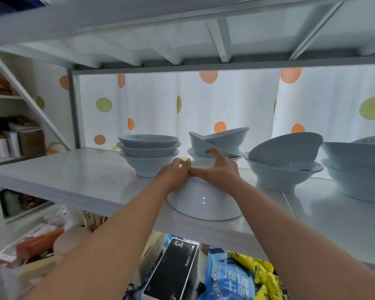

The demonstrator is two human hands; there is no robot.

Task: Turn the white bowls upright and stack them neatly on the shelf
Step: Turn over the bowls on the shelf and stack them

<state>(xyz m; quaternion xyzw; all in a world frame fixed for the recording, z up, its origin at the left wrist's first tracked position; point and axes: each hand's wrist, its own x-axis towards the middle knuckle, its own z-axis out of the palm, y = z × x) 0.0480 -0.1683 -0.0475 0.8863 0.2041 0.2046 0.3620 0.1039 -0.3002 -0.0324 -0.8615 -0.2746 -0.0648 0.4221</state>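
Observation:
A white bowl [204,202] lies upside down near the front edge of the white shelf [74,169]. My left hand [174,174] and my right hand [217,167] both rest on its upturned foot, thumbs touching, fingers curled around the foot. Behind and to the left stands a neat stack of three upright bowls [148,152]. Behind my hands sits a messy pile of tilted bowls [217,140]. To the right, a tilted bowl [286,148] leans inside an upright bowl [277,176]. More bowls [357,169] are piled at the far right.
A dotted curtain [160,105] hangs behind the shelf, and an upper shelf board [182,29] sits close overhead. Below the shelf lie a black box [175,269], a blue bag [227,278] and other packages. A side rack [15,137] holds boxes at the left.

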